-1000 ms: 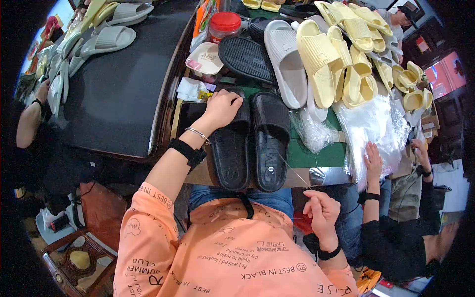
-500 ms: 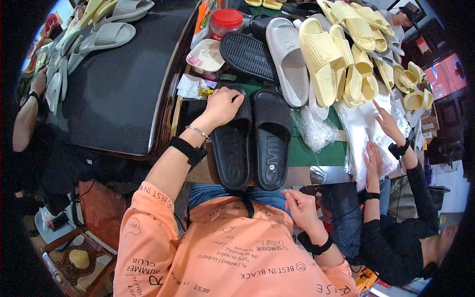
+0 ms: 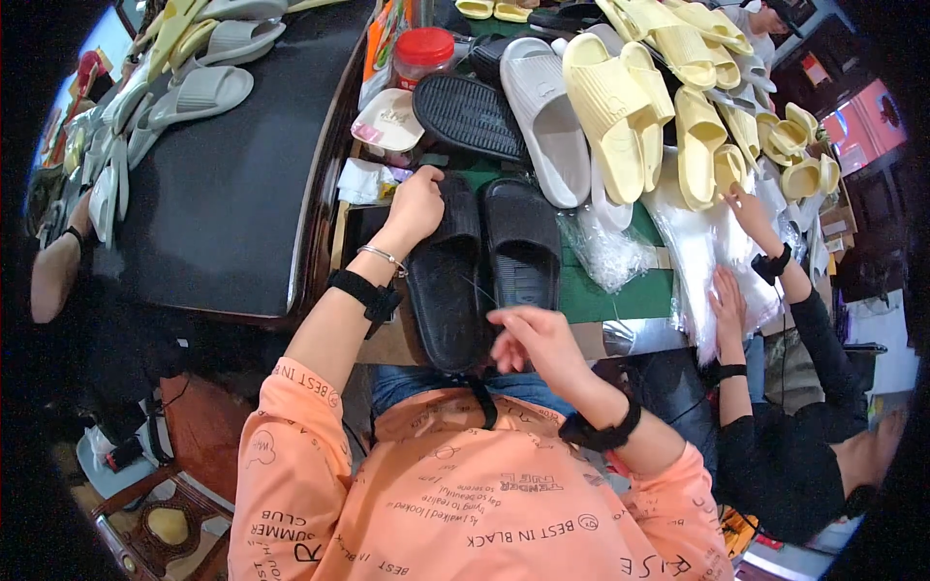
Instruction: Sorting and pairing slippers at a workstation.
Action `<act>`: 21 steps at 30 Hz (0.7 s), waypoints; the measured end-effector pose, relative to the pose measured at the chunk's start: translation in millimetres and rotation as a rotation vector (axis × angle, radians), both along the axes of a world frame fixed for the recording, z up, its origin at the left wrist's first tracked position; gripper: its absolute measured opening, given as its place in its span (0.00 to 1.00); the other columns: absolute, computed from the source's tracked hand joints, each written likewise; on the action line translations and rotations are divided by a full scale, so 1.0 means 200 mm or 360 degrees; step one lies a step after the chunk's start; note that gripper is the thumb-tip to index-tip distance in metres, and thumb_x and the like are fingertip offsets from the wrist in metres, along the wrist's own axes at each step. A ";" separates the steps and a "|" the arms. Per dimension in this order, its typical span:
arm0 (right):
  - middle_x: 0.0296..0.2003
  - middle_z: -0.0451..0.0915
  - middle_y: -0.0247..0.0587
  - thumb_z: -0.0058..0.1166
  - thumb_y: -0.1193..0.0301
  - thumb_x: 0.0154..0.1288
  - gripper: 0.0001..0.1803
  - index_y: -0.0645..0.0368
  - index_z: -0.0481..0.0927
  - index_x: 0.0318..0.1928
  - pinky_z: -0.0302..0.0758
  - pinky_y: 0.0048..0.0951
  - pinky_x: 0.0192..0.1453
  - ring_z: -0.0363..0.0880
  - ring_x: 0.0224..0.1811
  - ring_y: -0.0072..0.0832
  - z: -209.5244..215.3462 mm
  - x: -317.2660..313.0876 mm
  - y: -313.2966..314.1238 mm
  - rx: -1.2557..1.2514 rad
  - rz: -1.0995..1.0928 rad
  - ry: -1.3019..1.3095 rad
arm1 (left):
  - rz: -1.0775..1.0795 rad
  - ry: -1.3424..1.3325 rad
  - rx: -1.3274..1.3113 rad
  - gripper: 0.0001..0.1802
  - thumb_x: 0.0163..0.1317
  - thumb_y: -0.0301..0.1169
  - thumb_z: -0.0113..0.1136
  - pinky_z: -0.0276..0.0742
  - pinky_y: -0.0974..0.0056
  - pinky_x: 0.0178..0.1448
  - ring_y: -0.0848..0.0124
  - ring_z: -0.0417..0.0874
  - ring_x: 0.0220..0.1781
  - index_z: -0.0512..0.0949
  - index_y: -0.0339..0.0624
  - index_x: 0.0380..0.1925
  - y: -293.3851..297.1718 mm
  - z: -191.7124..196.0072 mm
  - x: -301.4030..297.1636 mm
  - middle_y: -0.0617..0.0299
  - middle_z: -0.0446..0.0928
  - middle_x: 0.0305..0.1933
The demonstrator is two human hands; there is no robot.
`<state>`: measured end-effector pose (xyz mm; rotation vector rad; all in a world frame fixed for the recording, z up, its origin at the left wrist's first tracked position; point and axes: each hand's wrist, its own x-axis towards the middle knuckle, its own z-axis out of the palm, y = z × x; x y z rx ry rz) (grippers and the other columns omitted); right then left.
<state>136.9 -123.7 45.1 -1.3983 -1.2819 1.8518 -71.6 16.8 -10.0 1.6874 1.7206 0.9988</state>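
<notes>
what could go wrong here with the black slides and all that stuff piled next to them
1. The left hand rests only on the toe end of the left black slide, whose heel overhangs the table edge; it might slip toward the lap.
2. The heap of yellow slides leans over the grey slide and could tumble onto the pair.
3. The right hand works close to loose plastic bags, which may snag.

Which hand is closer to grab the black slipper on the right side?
The right hand, probably. It hovers at the near end of the right black slipper, fingers loosely curled. The left hand is busy, resting on the far end of the left black slipper, so it would have to let go.
</notes>
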 end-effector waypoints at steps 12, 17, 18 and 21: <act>0.18 0.75 0.38 0.39 0.72 0.65 0.12 0.64 0.65 0.47 0.65 0.18 0.19 0.70 0.14 0.18 -0.04 -0.18 0.16 0.0368 -0.0287 0.0025 | -0.0506 0.0416 -0.0192 0.14 0.56 0.32 0.42 0.71 0.55 0.48 0.51 0.77 0.41 0.77 0.36 0.32 0.13 0.02 -0.06 0.46 0.77 0.35; 0.17 0.72 0.34 0.39 0.73 0.65 0.05 0.58 0.67 0.40 0.59 0.16 0.16 0.64 0.12 0.14 -0.06 -0.15 0.15 0.0401 -0.0117 0.0109 | -0.1151 0.0529 -0.0105 0.13 0.58 0.28 0.43 0.68 0.63 0.51 0.58 0.76 0.44 0.75 0.32 0.35 0.25 0.02 -0.12 0.50 0.77 0.39; 0.17 0.72 0.33 0.38 0.72 0.65 0.06 0.58 0.68 0.40 0.59 0.15 0.16 0.64 0.13 0.14 -0.06 -0.15 0.15 0.0355 -0.0114 0.0181 | -0.1416 0.0859 0.0257 0.13 0.58 0.28 0.44 0.68 0.64 0.51 0.60 0.76 0.43 0.76 0.32 0.35 0.27 0.01 -0.12 0.52 0.77 0.38; 0.23 0.74 0.35 0.38 0.73 0.65 0.08 0.60 0.69 0.42 0.65 0.17 0.24 0.69 0.20 0.17 -0.07 -0.14 0.15 0.0242 -0.0089 0.0442 | -0.1344 0.0753 0.0109 0.12 0.55 0.27 0.46 0.70 0.65 0.48 0.61 0.77 0.41 0.77 0.34 0.34 0.27 -0.02 -0.12 0.52 0.78 0.37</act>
